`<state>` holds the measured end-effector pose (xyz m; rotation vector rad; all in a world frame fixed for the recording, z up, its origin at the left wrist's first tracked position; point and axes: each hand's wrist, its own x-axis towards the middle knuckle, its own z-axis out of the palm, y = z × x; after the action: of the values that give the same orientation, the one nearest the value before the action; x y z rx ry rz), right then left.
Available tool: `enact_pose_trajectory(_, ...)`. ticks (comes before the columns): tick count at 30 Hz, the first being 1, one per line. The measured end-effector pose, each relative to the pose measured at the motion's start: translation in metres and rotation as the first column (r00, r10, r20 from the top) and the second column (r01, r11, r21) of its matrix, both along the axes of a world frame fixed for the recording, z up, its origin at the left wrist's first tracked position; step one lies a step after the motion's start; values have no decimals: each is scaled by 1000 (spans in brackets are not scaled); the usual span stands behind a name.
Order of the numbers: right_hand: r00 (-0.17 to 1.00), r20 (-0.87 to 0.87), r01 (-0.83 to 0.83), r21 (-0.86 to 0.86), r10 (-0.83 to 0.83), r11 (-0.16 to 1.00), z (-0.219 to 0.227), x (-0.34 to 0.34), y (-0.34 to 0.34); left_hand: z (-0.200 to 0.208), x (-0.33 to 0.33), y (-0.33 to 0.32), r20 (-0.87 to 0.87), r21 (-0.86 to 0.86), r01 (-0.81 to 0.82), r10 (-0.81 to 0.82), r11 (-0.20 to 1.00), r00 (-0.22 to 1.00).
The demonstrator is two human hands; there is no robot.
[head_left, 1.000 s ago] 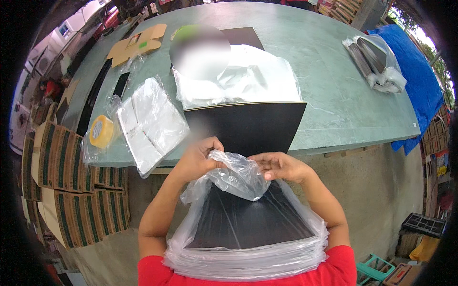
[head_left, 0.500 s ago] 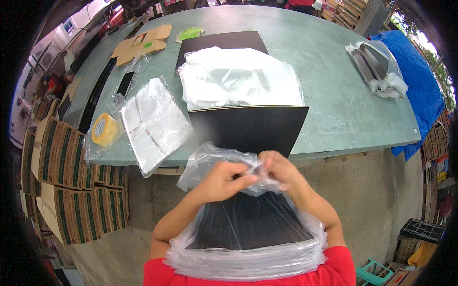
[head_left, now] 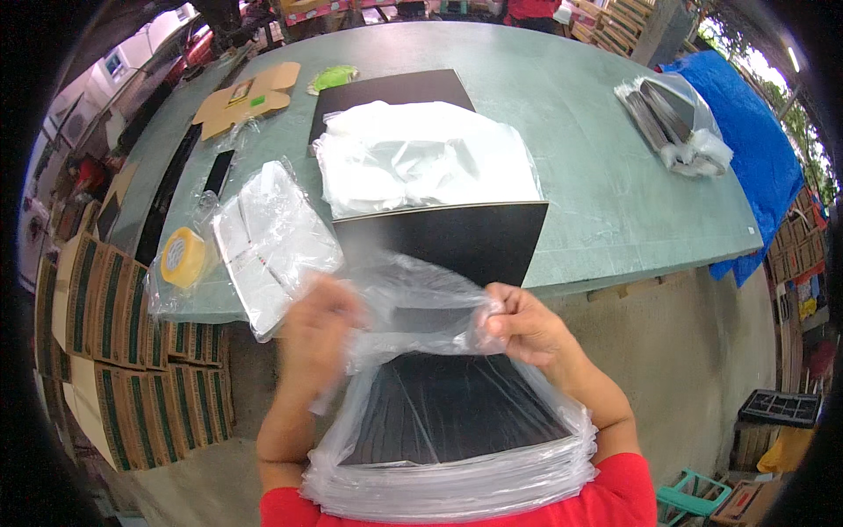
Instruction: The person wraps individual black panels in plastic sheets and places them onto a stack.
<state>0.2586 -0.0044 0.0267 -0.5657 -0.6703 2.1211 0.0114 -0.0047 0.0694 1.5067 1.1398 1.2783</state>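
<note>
Left hand (head_left: 320, 323) has swung away from right hand (head_left: 529, 325), which pinches clear plastic (head_left: 408, 285); left grip too blurred.

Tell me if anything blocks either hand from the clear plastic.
Nothing visible does. The right hand pinches the clear plastic directly. The left hand is at its left side, too blurred to confirm a grip. The wrapped white pack lies beyond the left hand, not between.
</note>
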Motion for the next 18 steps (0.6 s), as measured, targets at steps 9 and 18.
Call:
enact_pose_trajectory(9, 985, -171, -38, -21, 34, 999, 5, -5, -5, -31, -23, 23, -105, -323, 117, -158, 939, 982)
enact_pose_trajectory(18, 867, 66, 263, 781, -494, 567, 58, -12, 2, 9, 48, -9, -589, -159, 591, -557, 791, 585)
